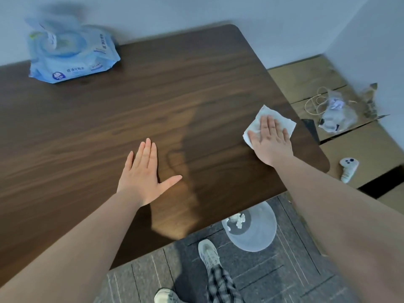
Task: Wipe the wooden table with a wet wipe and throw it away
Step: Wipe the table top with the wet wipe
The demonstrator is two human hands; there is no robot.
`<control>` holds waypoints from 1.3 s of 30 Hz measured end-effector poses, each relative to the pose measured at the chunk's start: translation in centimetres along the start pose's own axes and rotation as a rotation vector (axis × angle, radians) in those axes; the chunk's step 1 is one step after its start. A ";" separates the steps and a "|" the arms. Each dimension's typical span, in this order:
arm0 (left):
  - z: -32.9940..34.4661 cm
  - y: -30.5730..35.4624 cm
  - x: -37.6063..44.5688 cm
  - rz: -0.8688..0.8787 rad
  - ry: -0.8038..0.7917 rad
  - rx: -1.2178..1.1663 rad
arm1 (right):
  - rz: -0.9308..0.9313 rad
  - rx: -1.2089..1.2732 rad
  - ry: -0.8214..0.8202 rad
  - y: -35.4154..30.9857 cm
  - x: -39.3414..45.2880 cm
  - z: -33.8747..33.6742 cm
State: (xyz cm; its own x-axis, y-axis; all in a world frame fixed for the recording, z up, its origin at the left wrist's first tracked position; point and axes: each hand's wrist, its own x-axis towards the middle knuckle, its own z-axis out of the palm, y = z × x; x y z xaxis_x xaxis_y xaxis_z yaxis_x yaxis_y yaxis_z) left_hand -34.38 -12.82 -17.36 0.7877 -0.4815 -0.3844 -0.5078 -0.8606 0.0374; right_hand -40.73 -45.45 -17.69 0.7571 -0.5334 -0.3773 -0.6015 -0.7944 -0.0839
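Observation:
The dark wooden table [153, 101] fills most of the view. A white wet wipe [282, 120] lies flat near the table's right edge, and my right hand [271, 138] presses on it with the fingers spread flat. My left hand [144, 173] rests palm down on the table's middle, fingers together and thumb out, holding nothing. A blue pack of wet wipes [72, 51] with its lid flipped up sits at the far left by the wall. A clear plastic bin [251, 228] stands on the floor under the table's near right corner, with crumpled white tissue inside.
Cardboard boxes [306, 77] stand to the right of the table, bearing a plastic bag with cables [336, 112] and a white controller [348, 169]. Grey carpet [273, 276] and my shoes [208, 254] show below. A pale wall runs along the table's far side.

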 end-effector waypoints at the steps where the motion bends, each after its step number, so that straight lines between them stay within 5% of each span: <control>1: -0.1 0.0 0.0 0.000 -0.009 -0.001 | -0.001 -0.006 -0.014 -0.1 0.0 -0.1; 11: -0.7 -2.8 -2.9 0.014 -0.029 -0.099 | -0.168 -0.081 -0.097 -7.5 -3.3 1.4; 30: 10.1 -34.6 -30.5 -0.811 -0.067 -0.262 | -0.952 -0.292 -0.103 -49.8 -21.4 14.1; 39: 12.1 -36.7 -31.7 -0.834 -0.014 -0.392 | -1.206 -0.355 -0.126 -62.7 -30.1 18.7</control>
State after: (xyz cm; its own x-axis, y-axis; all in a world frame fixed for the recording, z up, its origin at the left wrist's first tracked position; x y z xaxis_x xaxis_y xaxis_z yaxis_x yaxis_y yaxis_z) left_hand -44.98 36.07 -17.72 0.8398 0.3203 -0.4383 0.3792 -0.9239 0.0514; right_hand -30.55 25.87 -18.32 0.7341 0.5986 -0.3205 0.5690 -0.7999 -0.1907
